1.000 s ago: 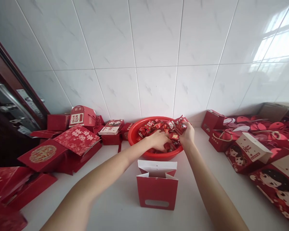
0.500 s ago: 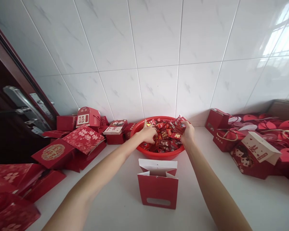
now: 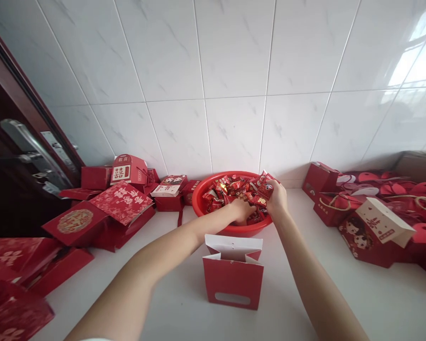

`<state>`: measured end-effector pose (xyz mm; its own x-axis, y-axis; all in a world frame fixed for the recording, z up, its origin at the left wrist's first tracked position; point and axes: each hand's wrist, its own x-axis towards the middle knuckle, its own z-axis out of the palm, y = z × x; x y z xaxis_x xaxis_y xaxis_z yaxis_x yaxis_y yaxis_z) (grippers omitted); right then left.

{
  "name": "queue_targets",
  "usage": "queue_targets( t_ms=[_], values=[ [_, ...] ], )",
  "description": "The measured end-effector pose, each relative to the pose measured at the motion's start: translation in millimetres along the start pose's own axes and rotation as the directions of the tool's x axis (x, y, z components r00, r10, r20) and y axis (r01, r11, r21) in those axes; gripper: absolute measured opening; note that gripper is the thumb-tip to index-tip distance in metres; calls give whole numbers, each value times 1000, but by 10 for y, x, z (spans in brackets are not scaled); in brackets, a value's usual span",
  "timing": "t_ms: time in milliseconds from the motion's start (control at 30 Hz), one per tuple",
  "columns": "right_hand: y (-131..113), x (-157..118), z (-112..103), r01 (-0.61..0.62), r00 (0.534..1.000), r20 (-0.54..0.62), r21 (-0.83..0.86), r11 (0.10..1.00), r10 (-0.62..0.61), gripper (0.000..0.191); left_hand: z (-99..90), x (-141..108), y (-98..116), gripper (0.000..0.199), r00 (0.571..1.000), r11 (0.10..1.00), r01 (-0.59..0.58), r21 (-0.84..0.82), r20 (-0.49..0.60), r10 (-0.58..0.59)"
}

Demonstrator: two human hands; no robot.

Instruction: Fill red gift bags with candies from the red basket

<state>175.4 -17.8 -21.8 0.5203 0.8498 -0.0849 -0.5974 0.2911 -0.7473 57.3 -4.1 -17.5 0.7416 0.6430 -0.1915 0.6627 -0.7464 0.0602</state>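
Change, left hand (image 3: 244,210): reaches into the right half of the red basin (image 3: 199,203) at frame centre; half a second earlier, over the left half with forefinger extended.
Change, right hand (image 3: 277,196): none of note; stays at the right side of the basin.
Left hand state: fingers bent down among the wrapped sweets (image 3: 216,194); fingertips partly hidden, cannot tell whether gripping any.
Right hand state: closed, with red packets (image 3: 266,189) pinched between thumb and fingers.
Packets, direction: project from the fingers toward the upper left of the frame; overlapping, cannot tell a single long axis.
Sweets, position: heaped inside the basin, centre of frame, turned in many directions.
Red paper bag (image 3: 233,283), position: stands upright at lower centre, in front of the basin; unchanged.
Bag, direction: mouth up and spread; slotted panel toward the bottom edge; long axis of mouth left to right.
Left of frame: piled red boxes (image 3: 122,201).
Right of frame: more red packages (image 3: 362,237).
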Motion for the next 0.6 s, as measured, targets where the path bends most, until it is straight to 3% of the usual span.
queue_targets(
  t_ms=[100, 300, 433, 533, 600],
  values=[
    [-17, -27, 16, -5, 1000, -9, 1, 1000, 5, 14, -34, -31, -65, 46, 996, 1000, 6, 11, 94, -7],
    [-37, -51, 40, -18, 1000, -22, 3, 1000, 18, 15, -106, -68, -208, 50, 997, 986, 6, -166, 74, 7],
    [-19, -33, 35, -16, 1000, -8, 19, 1000, 17, 15, -149, -109, -483, 64, 993, 950, 5, -311, -109, -40],
    [-2, -20, 25, -29, 1000, 13, 19, 999, 28, 16, -167, -197, -757, 64, 946, 863, 64, -502, -244, -212],
    [11, -13, 16, -28, 999, 20, 2, 1000, 28, 16, -152, -256, -906, 59, 902, 768, 108, -631, -264, -343]
  ],
)
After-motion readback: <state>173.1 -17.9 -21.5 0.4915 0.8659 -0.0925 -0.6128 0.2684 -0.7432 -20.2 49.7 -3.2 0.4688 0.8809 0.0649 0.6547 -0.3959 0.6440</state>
